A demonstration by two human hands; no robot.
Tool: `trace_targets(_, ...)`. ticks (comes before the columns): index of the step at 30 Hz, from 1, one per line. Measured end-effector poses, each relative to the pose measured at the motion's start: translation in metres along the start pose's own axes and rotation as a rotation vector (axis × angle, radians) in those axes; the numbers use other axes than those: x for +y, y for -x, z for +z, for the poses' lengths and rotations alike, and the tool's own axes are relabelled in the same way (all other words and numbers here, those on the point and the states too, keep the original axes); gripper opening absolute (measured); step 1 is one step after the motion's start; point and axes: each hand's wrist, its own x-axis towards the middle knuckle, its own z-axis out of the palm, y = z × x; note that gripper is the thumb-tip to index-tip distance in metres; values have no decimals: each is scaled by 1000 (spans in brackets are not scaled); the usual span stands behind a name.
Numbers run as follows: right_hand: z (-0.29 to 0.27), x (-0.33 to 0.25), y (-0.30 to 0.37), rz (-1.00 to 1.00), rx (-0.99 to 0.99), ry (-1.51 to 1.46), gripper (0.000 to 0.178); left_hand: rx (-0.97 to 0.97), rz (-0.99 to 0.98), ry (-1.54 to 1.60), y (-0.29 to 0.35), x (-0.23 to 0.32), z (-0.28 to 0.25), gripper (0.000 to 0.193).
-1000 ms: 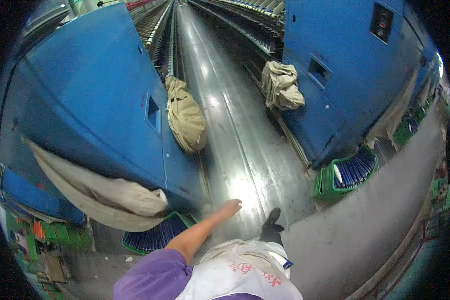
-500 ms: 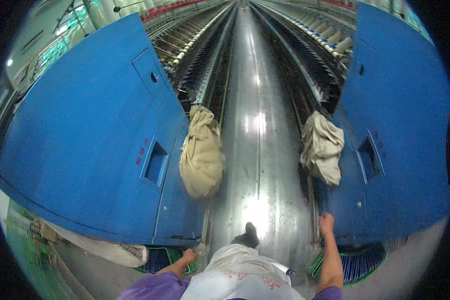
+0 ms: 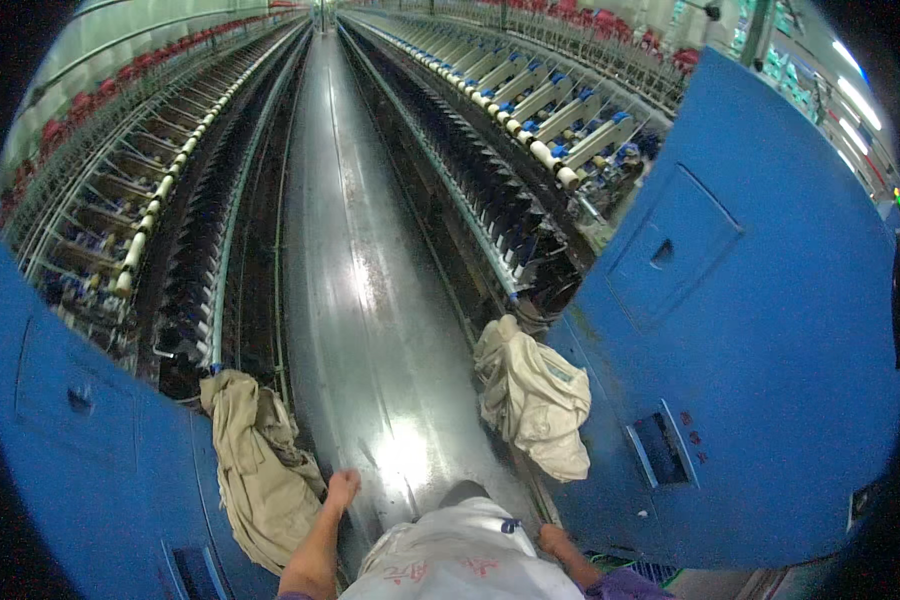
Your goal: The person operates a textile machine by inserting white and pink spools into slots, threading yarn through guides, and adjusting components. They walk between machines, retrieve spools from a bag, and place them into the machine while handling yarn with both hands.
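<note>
My left hand [image 3: 343, 488] is out in front of my body, loosely curled, with nothing visible in it. Just left of it hangs a beige cloth sack [image 3: 260, 470], tied to the end of the left machine. My right hand [image 3: 554, 541] is low beside my white apron [image 3: 460, 560]; its fingers are too small and foreshortened to make out. A pale cloth sack [image 3: 538, 400] hangs beyond it on the right machine's end. A white stick-like thing with a dark blue tip [image 3: 510, 525] pokes out at the apron's right side.
A shiny metal-look aisle floor [image 3: 345, 260] runs far ahead between two long spinning machines. Rows of white rollers [image 3: 515, 125] and dark spindles [image 3: 480, 225] line both sides. Blue end cabinets stand at right [image 3: 760, 330] and left [image 3: 70, 430]. Part of my shoe [image 3: 463, 491] shows ahead.
I have moved forward between the cabinets, and the view has turned right. My left hand has swung forward while my right has dropped back. Both sacks now appear nearer.
</note>
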Motion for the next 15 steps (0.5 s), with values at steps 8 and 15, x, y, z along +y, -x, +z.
trace_targets(8, -160, -21, -182, 44, 140, -103, 21, 106, 49, 135, -241, 158, -24, 31)
trace_targets(15, -530, -289, -401, -260, -316, -329, 35, -10, 41, -508, -234, 50, -115, 23)
